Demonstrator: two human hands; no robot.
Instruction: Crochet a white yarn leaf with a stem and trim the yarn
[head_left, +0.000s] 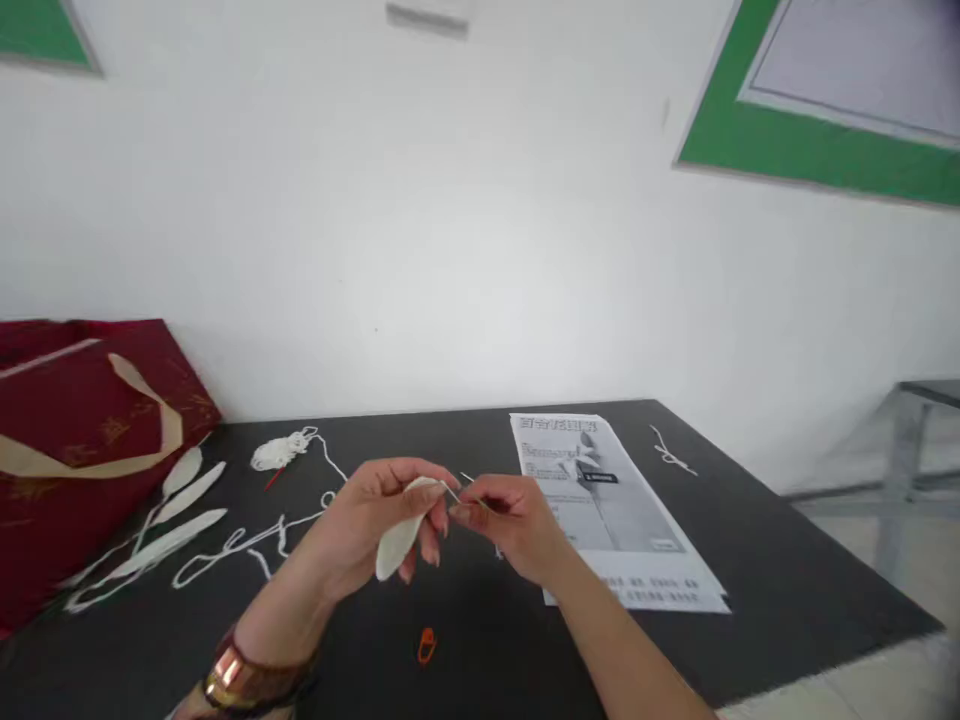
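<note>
My left hand (367, 525) is closed around a white crocheted leaf-shaped piece (397, 545), thumb on top, with its wide end hanging down. From the piece's upper end a thin white strand (450, 491) runs toward my right hand (514, 520). Thumb and forefinger of that hand are pinched on a slim, needle-like tool (466, 477) whose tip points up and left; its exact kind is too small to tell. Both hands meet above the black table. Below them lies an orange stitch marker (427, 645).
Left, a dark red bag (82, 440) stands beside several white leaf-shaped pieces (176, 540). Near it lie a heap of white yarn (281, 452), its loose strand, and a red stick (274, 479). Right, printed sheets (637, 540) and a short yarn piece (671, 452) rest on the black table (787, 600).
</note>
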